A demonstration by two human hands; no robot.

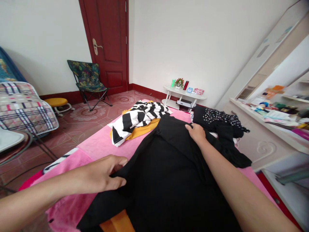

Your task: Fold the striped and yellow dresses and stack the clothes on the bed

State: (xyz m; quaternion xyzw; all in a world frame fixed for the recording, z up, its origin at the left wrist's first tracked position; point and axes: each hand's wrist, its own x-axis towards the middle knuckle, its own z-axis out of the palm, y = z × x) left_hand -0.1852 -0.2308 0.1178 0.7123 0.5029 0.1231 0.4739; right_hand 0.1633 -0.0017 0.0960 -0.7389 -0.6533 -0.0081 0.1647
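Observation:
A large black garment [166, 174] is spread over a pink cloth [94, 141] in front of me. What kind of garment it is, I cannot tell. My left hand [106, 174] grips its left edge, thumb below and fingers curled above a fold. Farther away, my right hand [196, 132] pinches the upper right edge. Orange-yellow fabric [118, 222] peeks out from under the garment near the bottom. Beyond my left hand lies a crumpled black-and-white patterned garment [142, 116], with more orange-yellow fabric beneath it.
Right of my right hand is a pile of black clothes [222, 125], one white-dotted. A white shelf table [183, 93] with small items stands by the wall. On the left are a folding chair [88, 77] and a yellow stool [56, 102]; a cluttered ledge [272, 125] is at right.

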